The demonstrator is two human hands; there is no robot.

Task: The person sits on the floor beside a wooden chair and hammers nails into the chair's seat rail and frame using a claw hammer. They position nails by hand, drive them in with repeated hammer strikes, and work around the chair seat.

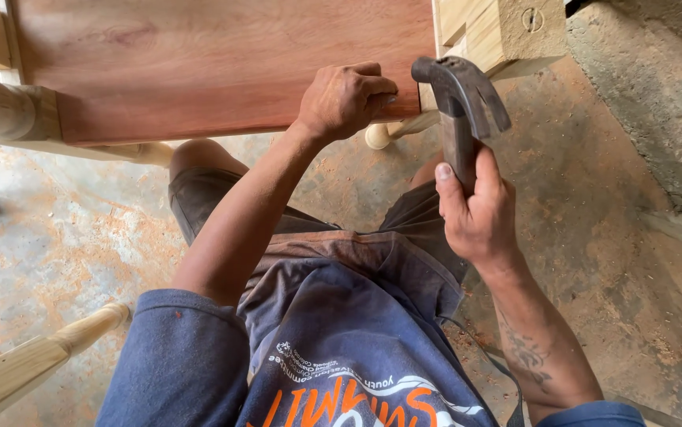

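One claw hammer (462, 101), dark-headed, gripped by the right hand (477, 212) high on the handle, fingers clenched round it, head raised just beside the right end of one reddish wooden panel (198, 63). Left hand (346, 99) curled over that panel's near edge, fingers pinched shut against the wood; whether around a nail, cannot tell. One pale wooden block (507, 32) touching the panel's end. Three turned pale legs (40, 360) around, over a dusty concrete floor (610, 261).

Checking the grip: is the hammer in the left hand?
No, the right hand grips the hammer; the left hand presses the reddish board.
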